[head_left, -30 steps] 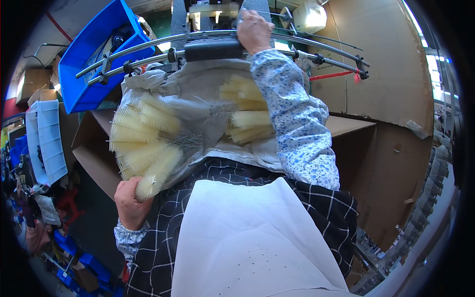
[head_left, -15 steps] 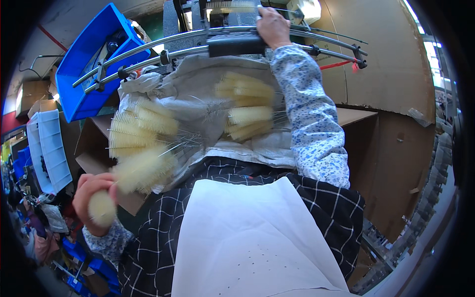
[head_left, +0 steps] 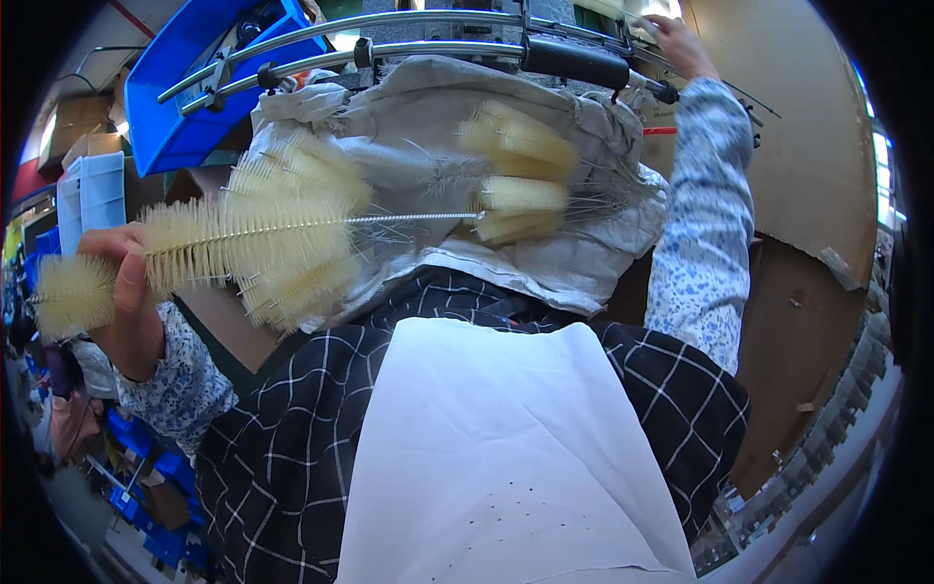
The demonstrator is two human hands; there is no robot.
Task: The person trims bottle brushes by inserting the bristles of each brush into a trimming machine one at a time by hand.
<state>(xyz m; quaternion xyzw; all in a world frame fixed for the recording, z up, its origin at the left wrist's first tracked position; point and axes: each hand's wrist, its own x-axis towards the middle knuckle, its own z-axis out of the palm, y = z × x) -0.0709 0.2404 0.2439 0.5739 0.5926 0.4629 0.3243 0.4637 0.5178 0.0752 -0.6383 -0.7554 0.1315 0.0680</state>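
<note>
My left hand [head_left: 126, 297] is closed around a long cream bottle brush [head_left: 204, 238]. Its bristles show on both sides of the fingers, and its twisted wire stem points right across the lap. Beneath that stem lies a fanned pile of similar brushes [head_left: 292, 180] on a pale cloth [head_left: 409, 107]. Two smaller brush bundles, an upper bundle [head_left: 520, 139] and a lower bundle [head_left: 525, 200], rest farther right, wires outward. At the far right, my right hand [head_left: 681, 47] reaches past the metal rails [head_left: 438, 51], fingers pinched near a thin rod; what they hold is unclear.
A black sleeve [head_left: 576, 63] sits on the rails across the front of the machine. Beyond their left end stands a blue bin [head_left: 161, 122], with a pale crate [head_left: 92, 200] below it. Large cardboard [head_left: 803, 107] walls the right side. A white apron [head_left: 496, 438] covers my lap.
My left hand has moved left and up, bringing the brush level over the pile. My right hand has moved right, away from the black sleeve. The whole view has shifted.
</note>
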